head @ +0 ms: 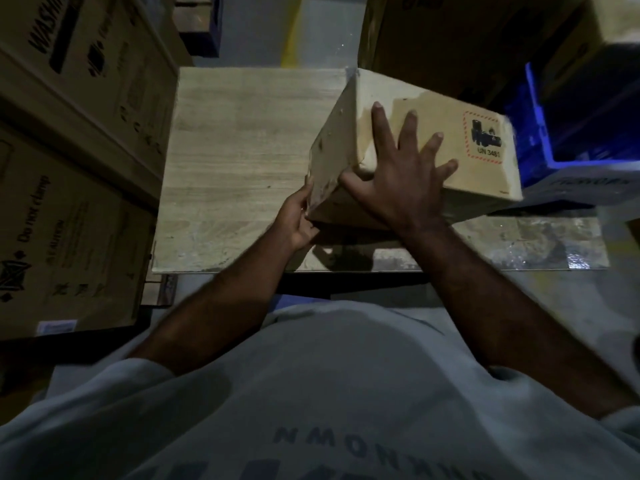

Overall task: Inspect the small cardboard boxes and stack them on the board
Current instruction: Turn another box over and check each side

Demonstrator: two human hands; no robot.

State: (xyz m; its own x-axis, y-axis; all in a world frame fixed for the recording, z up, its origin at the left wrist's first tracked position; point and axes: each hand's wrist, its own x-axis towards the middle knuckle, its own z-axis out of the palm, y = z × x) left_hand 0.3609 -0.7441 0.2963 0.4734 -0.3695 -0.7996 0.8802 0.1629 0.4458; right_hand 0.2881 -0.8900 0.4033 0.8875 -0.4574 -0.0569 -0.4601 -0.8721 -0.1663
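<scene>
Shirt (311, 393), pale, faint lettering, fills the bottom of the frame; both bare forearms run up from it to centre frame.

Right hand (405, 178): fingers (382, 133) straight and spread, pressed flat on the upper face of the small cardboard box (346, 143), thumb at its near corner. Nothing is curled round the box on this side.

Left hand (296, 220): fingers (304, 216) curled at the box's near lower corner, thumb up along the side face. You grip that corner.

Box: right of centre, tilted, one edge pointing up-frame, over the right part of the board (235, 150). Shadow beneath it; can't tell whether it touches the board. Red-hatched label (485, 140) reading UN 3481 on the upper face, towards the right. Far right edge blurred.

Board: pale wood grain, centre frame, lying flat. Its lower right strip looks shiny (540, 240).

Surroundings: big printed cartons (69, 116) stacked along the left edge, another carton (450, 36) at upper right, blue crate (554, 140) at the right edge just beyond the box.
</scene>
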